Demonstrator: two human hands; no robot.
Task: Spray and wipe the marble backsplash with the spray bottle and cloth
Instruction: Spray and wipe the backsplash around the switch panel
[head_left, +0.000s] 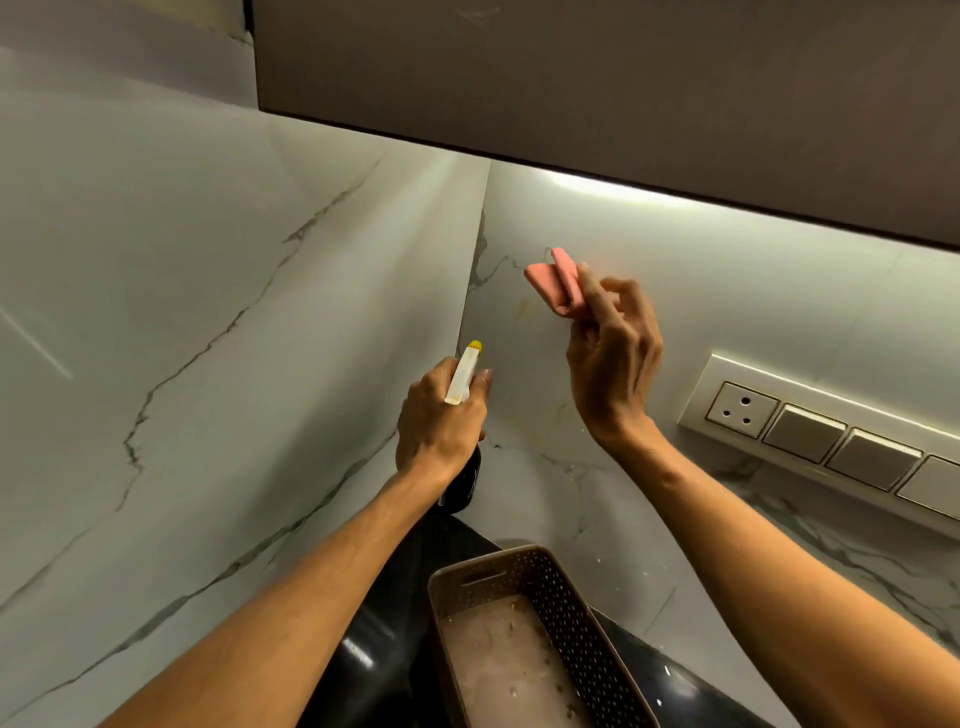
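The marble backsplash (727, 312) is white with grey veins and meets a side wall at a corner. My left hand (439, 421) grips a spray bottle (464, 375) with a white trigger head and yellow nozzle tip; its dark body shows below my fist. The nozzle points toward the corner of the backsplash. My right hand (613, 353) is raised near the backsplash and pinches a folded pink cloth (553, 280) between its fingertips. The cloth sits close to the marble; whether it touches is unclear.
A brown perforated basket (576, 618) stands on the black countertop (384, 639) below my arms. A switch plate with a socket (810, 436) is set in the backsplash at right. A dark upper cabinet (623, 83) hangs overhead.
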